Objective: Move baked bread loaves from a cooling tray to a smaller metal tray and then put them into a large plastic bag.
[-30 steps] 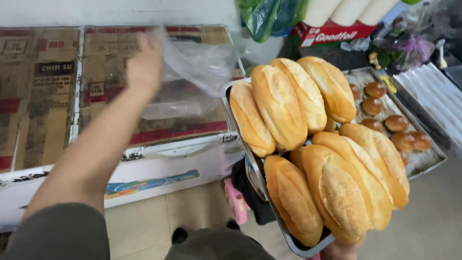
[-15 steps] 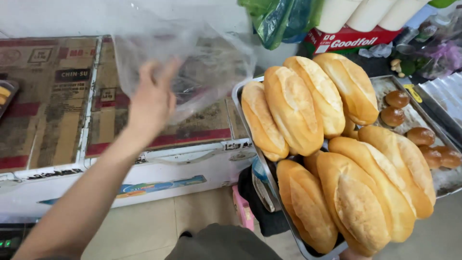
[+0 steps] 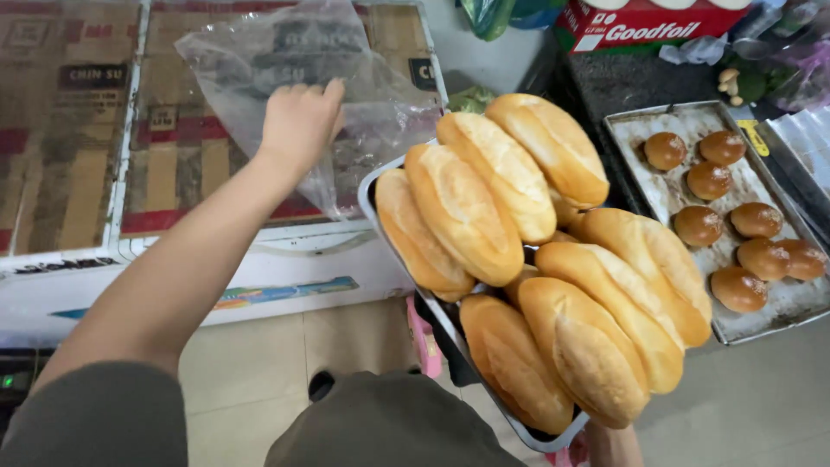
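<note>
Head view: your left hand is stretched out ahead and to the left, fingers curled shut on a clear plastic bag that billows up and away from the knuckles, lying over the flattened cardboard on top of the white chest freezer. Bag sits at and beyond the hand, its loose body spreading wide left to right, lower corner trailing down toward the metal tray. That tray is close to your body on the right, long axis running from upper left to lower right, heaped with golden bread loaves stacked in two layers. Your right hand shows only a sliver under the tray's near corner, so you can't tell its grip, though it seems to carry the tray from below. Left hand is clearly the nearer one to the bag; bag edge and tray rim are near each other, contact not clear. Further right, a flat baking sheet with small round brown buns rests on a dark counter. Pale tiled floor below, tight shop corner.
</note>
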